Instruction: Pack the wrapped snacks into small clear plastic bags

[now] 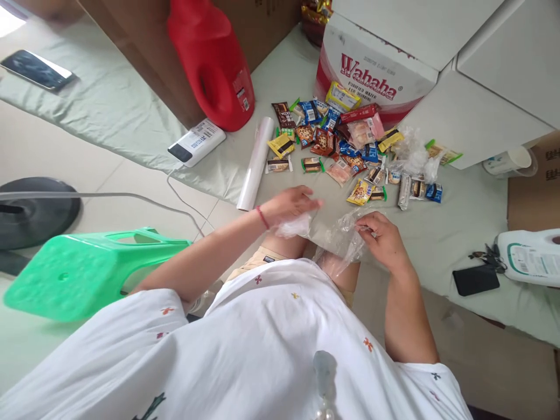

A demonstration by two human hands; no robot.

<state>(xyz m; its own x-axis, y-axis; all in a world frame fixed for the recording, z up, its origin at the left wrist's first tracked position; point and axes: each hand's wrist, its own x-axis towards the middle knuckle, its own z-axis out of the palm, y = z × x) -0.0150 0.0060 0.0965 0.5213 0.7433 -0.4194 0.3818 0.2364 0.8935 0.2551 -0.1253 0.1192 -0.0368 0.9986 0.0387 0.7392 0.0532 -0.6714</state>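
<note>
Spanning left hand [291, 205] and right hand [381, 236]: plastic bag [339, 240].

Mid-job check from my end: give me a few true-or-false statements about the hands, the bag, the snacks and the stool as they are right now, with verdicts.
1. The left hand and the right hand are both on the thin clear plastic bag. True.
2. The small wrapped snack packets are inside that bag. False: they lie in a loose pile on the pale green sheet, beyond the hands.
3. The white roll of plastic film lies to the left of the snack pile. True.
4. The tipped plastic stool is blue. False: it is green.
</note>
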